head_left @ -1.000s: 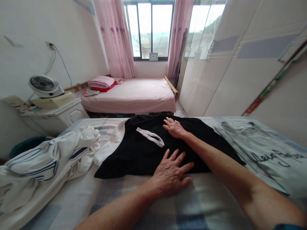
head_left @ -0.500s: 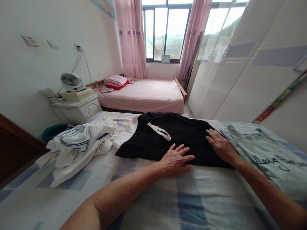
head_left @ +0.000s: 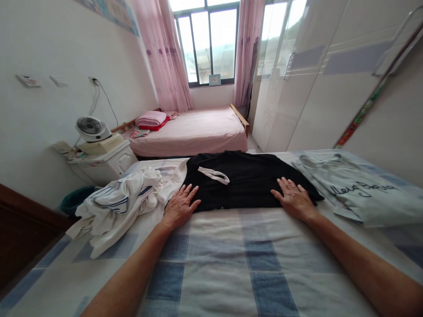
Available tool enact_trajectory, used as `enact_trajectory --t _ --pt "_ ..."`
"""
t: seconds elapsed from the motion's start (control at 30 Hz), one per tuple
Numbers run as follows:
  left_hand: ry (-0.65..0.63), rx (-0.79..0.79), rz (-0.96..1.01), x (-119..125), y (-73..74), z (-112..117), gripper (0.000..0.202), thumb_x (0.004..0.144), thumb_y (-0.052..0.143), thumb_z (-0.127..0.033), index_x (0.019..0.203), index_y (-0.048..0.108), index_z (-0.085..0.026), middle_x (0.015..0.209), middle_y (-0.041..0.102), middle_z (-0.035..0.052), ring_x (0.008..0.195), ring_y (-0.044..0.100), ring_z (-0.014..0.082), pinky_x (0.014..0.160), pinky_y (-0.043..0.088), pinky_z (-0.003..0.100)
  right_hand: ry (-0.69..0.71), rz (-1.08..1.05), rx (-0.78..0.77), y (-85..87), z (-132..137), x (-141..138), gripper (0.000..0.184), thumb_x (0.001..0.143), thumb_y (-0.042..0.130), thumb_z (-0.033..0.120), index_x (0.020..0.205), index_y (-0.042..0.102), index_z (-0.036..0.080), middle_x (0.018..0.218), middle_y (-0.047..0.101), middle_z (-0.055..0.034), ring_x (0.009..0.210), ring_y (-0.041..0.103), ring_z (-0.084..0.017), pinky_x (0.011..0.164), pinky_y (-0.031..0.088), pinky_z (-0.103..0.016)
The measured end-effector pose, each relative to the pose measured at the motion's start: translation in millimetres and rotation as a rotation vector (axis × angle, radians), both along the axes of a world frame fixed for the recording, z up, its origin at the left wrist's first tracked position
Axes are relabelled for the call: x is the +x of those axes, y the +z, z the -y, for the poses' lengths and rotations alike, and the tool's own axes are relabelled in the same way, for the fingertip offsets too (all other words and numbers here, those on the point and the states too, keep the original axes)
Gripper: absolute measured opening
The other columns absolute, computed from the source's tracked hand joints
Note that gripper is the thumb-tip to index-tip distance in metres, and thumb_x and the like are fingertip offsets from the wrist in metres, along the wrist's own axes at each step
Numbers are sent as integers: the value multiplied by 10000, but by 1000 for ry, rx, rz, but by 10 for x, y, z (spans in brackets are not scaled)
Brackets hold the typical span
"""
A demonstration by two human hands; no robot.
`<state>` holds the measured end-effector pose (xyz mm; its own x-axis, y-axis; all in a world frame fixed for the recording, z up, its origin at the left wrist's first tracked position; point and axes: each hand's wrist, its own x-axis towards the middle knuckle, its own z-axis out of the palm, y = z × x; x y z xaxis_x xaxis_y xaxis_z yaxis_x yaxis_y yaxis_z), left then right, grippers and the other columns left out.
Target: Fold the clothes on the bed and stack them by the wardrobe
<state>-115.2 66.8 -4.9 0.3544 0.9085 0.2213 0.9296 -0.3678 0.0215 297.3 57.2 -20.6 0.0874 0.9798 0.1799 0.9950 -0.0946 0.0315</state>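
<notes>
A black garment (head_left: pixel 244 180) lies spread flat across the bed, with a narrow white loop-shaped strip (head_left: pixel 214 175) on its upper left part. My left hand (head_left: pixel 181 205) rests open, fingers spread, on the garment's near left corner. Flat on its right side lies my right hand (head_left: pixel 294 198), also open, fingers pointing away from me. Neither hand grips anything. Left of the black cloth is a crumpled white garment (head_left: pixel 109 211) with dark blue stripes. To the right a pale grey-green shirt (head_left: pixel 360 187) with black lettering lies flat.
The bed's blue and white checked sheet (head_left: pixel 218 264) lies under everything. Beyond stands a second bed (head_left: pixel 194 130) with pink bedding. A fan (head_left: pixel 93 128) sits on a white bedside cabinet (head_left: pixel 120 160) at left, near a green bin (head_left: pixel 71 200). White wardrobes (head_left: pixel 317 97) line the right.
My left hand has moved left across the black garment to its near left corner. My right hand stays on the right side. The camera view has shifted slightly.
</notes>
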Motion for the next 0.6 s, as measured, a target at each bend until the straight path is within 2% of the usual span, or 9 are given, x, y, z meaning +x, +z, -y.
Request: enact_trajectory --t 0.13,0.37,0.6 --pt "4 14 2 44 -6 9 566 920 311 -533 1408 380 -255 1461 385 71 1357 318 264 1088 279 437 -79 -6 -8 33 22 25 679 914 216 527 1413 368 92 1487 328 -113 1363 282 -250 1099 213 -431" --pt "6 13 5 48 13 -5 553 919 337 -520 1395 402 -247 1455 392 77 1358 316 262 1085 287 441 -60 -1 34 -14 1 28 670 910 220 518 1394 396 90 1475 351 -119 1351 299 -253 1087 226 -433" --pt "-24 13 53 52 59 38 524 921 361 -495 1374 425 -239 1441 415 82 1350 333 255 1082 300 451 11 -41 129 -83 -11 94 671 889 235 515 1340 469 78 1414 430 -168 1301 379 -308 1045 271 -494"
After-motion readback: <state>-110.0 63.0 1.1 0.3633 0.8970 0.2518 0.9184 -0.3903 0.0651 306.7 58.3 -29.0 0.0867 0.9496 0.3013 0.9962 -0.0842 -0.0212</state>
